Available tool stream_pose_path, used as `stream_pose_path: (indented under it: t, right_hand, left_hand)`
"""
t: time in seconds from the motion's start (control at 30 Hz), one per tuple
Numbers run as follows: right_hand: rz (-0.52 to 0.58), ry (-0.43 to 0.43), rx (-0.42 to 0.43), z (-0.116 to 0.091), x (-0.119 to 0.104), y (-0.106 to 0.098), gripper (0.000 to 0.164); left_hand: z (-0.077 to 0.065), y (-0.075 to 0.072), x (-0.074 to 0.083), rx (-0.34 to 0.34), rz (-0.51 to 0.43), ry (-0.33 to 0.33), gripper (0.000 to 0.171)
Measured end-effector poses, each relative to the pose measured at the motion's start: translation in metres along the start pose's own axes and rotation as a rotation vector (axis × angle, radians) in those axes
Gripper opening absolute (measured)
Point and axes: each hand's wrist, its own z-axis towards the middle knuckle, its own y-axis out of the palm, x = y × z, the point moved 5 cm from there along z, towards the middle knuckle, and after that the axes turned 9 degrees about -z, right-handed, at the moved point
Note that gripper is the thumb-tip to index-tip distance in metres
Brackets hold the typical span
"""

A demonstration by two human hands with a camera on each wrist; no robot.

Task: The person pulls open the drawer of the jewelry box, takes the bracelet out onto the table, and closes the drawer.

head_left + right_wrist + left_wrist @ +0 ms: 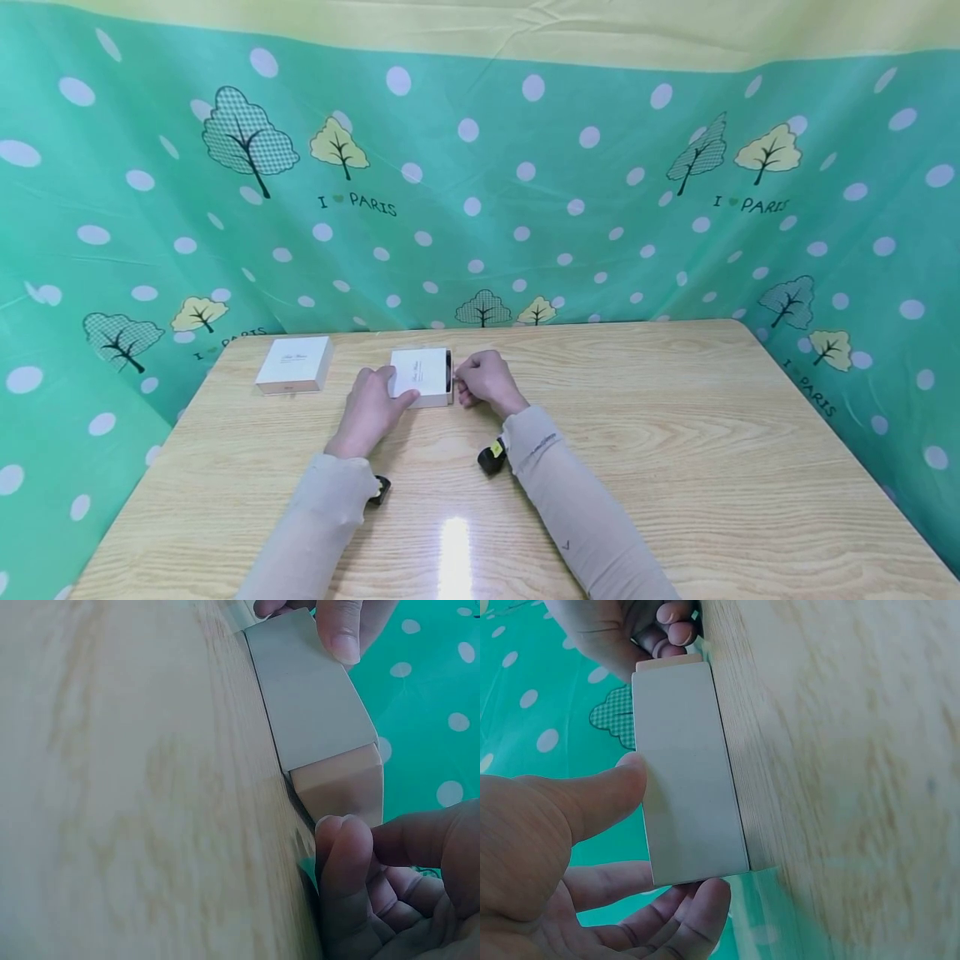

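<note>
A white sliding drawer box (420, 371) lies near the table's far edge, printed with small dark lettering. Its inner drawer (337, 784), pale tan at the end, sticks out a little on the right, and a dark strip of the inside shows in the head view. My left hand (371, 408) grips the sleeve at its left side, thumb along the near top edge and fingers round the left end. At the drawer's outer end, my right hand (487, 382) pinches with thumb and curled fingers; the exact spot held is hidden behind the fingertips.
A second white box (295, 364) with similar lettering stands at the table's far left. Behind the wooden table (675, 433) hangs a green dotted curtain (555, 192). Black wrist cameras (491, 457) sit by both sleeves.
</note>
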Motion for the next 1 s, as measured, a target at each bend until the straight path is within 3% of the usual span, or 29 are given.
stream_pose_path:
  t: [1.0]
  right_hand:
    - [-0.008,0.013,0.021,0.0021,0.0029,-0.0041,0.017]
  left_hand:
    - [-0.0009,-0.0008,-0.0008,-0.009,0.0,0.002,0.066]
